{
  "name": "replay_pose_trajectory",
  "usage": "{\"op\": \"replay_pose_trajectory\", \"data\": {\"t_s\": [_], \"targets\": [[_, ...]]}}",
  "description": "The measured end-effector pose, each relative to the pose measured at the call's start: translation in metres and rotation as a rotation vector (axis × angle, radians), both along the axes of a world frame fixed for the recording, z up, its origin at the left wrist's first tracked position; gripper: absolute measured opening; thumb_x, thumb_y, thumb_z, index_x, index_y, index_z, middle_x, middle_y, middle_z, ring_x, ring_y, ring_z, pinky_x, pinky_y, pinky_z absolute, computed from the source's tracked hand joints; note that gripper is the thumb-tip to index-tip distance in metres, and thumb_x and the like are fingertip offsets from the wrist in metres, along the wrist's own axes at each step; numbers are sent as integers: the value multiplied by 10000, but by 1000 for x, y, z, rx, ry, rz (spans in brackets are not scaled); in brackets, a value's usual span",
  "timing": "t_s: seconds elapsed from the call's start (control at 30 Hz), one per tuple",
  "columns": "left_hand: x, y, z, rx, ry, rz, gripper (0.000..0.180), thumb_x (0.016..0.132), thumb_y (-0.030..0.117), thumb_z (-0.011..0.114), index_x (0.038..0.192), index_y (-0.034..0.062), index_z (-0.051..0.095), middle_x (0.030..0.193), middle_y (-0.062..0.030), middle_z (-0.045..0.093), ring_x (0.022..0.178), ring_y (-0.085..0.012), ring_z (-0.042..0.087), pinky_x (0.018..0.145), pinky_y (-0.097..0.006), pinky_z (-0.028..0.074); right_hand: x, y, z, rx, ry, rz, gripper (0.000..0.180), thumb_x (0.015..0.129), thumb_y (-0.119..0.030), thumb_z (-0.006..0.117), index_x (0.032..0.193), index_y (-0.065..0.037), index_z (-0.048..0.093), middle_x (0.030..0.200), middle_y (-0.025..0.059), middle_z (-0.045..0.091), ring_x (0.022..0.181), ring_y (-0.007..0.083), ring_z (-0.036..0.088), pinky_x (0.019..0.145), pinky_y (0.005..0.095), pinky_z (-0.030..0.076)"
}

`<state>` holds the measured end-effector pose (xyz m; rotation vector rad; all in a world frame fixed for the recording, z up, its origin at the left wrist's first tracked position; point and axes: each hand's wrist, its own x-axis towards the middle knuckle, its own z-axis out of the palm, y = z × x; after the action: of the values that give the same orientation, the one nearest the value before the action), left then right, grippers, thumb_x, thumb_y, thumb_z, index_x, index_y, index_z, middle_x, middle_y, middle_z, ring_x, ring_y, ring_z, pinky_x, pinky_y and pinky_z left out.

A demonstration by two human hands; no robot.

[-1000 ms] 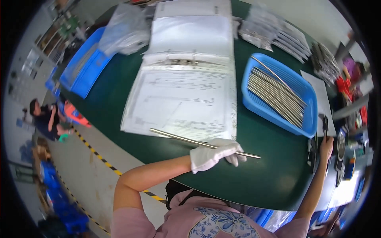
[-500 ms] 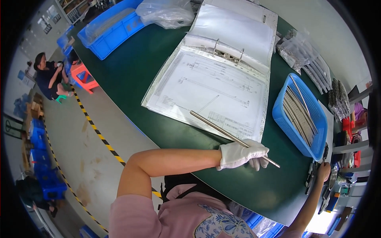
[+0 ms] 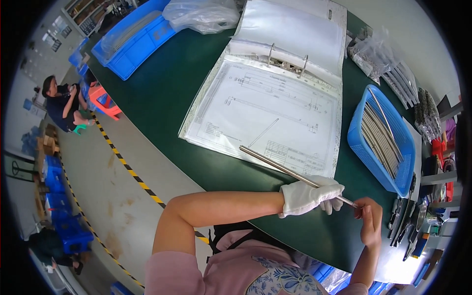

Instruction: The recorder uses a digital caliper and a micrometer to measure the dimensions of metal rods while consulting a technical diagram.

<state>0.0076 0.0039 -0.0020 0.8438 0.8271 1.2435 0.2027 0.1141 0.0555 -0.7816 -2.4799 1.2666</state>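
Observation:
A slim metal rod [image 3: 275, 164] slants above the green table, its far end over the drawing sheet of an open ring binder [image 3: 206, 123]. My left hand [image 3: 312, 196], in a white glove, is closed round the rod toward its right end. My bare right hand [image 3: 368, 221] pinches at that right end; its fingers partly hide the tip. Whether it also holds something small there cannot be made out. Right of the binder, a blue mesh basket [image 3: 358, 135] contains several similar rods [image 3: 378, 142].
Black-handled hand tools [image 3: 404, 223] lie beyond my right hand. Bagged parts [image 3: 388, 64] line the table's far right. A blue bin [image 3: 142, 46] and clear plastic bag [image 3: 201, 14] sit at the far left. One person [image 3: 64, 103] sits across the aisle.
My right hand has left the tools at the right and come to the rod's right end. My left hand still grips the rod. The view has shifted slightly.

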Motion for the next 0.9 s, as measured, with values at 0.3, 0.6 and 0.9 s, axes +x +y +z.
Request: {"op": "replay_pose_trajectory", "data": {"t_s": [0.3,0.6,0.9], "targets": [[1,-3,0,-9,-19,16,449,891,409,385,794,15,577,759,-77,591,674,-154,565,662,-276,445,3,-15,-28,-141,102,-102,305,887,-250,412,770,15,505,612,53,490,518,97,421,464,222,318],[-15,-27,22,-190,-275,357,364,913,341,412,1034,18,526,943,-136,591,792,-185,599,724,-281,475,8,-3,-47,-445,380,-297,274,773,-245,498,621,-21,460,533,37,408,402,73,303,380,211,207],[-76,-82,33,-231,20,897,503,936,422,319,983,-25,542,697,-77,551,565,-132,511,513,-223,414,-28,3,-28,-288,265,-61,141,770,-80,509,705,28,570,635,45,534,501,82,432,459,215,322]]}}
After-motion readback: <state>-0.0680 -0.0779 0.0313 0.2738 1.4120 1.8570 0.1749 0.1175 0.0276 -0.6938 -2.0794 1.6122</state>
